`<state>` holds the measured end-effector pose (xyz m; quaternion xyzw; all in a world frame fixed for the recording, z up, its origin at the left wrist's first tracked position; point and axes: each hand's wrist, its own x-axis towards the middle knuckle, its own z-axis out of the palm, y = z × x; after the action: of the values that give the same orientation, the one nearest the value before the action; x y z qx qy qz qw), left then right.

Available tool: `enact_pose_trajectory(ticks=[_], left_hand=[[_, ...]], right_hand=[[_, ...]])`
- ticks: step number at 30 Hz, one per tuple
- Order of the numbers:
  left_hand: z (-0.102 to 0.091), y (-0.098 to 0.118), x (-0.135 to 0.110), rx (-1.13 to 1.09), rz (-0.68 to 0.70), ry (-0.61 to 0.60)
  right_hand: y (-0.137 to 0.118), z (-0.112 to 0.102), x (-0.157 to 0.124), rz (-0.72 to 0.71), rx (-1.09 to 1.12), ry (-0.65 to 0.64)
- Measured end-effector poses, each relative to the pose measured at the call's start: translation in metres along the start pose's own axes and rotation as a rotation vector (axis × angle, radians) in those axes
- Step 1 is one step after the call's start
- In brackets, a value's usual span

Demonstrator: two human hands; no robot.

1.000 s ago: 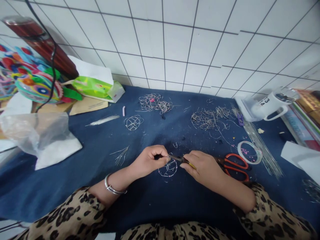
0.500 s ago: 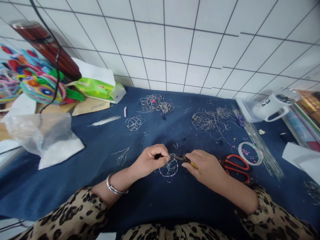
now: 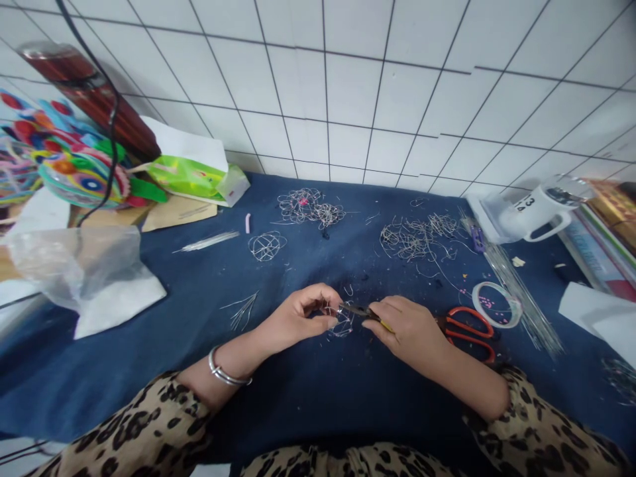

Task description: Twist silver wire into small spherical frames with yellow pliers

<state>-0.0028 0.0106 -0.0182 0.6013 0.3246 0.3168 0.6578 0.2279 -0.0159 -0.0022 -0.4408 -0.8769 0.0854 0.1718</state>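
Note:
My left hand (image 3: 309, 313) pinches a small round wire frame (image 3: 344, 324) with pink beads between thumb and fingers, above the dark blue cloth. Wrapped in my right hand (image 3: 410, 331) is a pair of pliers (image 3: 366, 311) with yellow on the handle. Its jaws point left and meet the wire frame close to my left fingertips; whether they grip a wire is too small to tell. A short bent wire piece (image 3: 348, 290) lies just beyond. Part of the frame is hidden behind my left fingers.
Red-handled scissors (image 3: 470, 328) and a beaded clear ring-shaped dish (image 3: 497, 305) lie right of my right hand, beside long straight wires (image 3: 527, 298). Wire tangles (image 3: 417, 237) and a wire ball (image 3: 267, 246) lie further back. A plastic bag (image 3: 109, 271) is at left, a white mug (image 3: 544, 209) at right.
The wire frame has turned in my left fingers and looks flatter and less widely visible. My left fingers have opened slightly around it. The pliers remain at the frame.

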Motion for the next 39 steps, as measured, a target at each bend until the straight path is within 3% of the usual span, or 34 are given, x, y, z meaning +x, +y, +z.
enact_pose_trajectory(ticks=[15,24,31,39], left_hand=[[-0.0005,-0.0078,-0.0014,-0.13,-0.087,0.096],[-0.003,-0.0056,-0.0013,-0.114,-0.14,0.042],[-0.0011,-0.0031,0.0,-0.12,-0.073,0.031],[-0.0023,-0.0061,-0.0019,-0.174,-0.155,0.017]], right_hand=[[-0.0027,-0.0001,0.0006,-0.011,-0.007,0.012],[0.0005,0.0024,-0.0013,-0.089,-0.163,0.024],[-0.0012,0.0039,-0.0007,-0.068,-0.143,0.028],[0.0008,0.0051,-0.0011,-0.06,-0.135,0.027]])
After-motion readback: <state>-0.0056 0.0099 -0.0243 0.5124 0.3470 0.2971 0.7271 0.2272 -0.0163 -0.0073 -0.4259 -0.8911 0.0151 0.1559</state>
